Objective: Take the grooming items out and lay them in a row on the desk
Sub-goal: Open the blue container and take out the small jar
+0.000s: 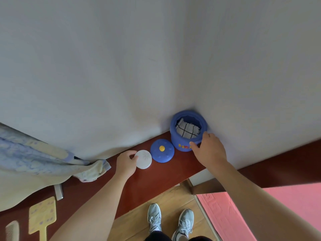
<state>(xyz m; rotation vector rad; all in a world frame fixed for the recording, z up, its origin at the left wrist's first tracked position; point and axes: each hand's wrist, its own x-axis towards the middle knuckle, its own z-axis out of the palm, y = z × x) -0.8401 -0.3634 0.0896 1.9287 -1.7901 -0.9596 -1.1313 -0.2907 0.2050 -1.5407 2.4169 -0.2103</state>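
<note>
Left hand point(126, 162) pinches the white round case point(143, 159) on the desk point(156, 180), beside the blue lid point(162, 150). Right hand point(208, 150) wraps the open jar point(188, 131), checked cloth point(186, 128) still inside. Narrow ledge: one nudge could roll the lid or case off.

One blue jar point(176, 140), one checked cloth point(186, 129) inside it. Left of the jar: one blue lid point(156, 153), one white round case point(143, 159), one patterned towel point(43, 164), one yellow paddle point(42, 216), one comb point(12, 230). Below it, two shoes point(154, 218) point(185, 221).

Blue jar point(184, 143): partial yellow-red lettering "HE", rest hidden.
</note>
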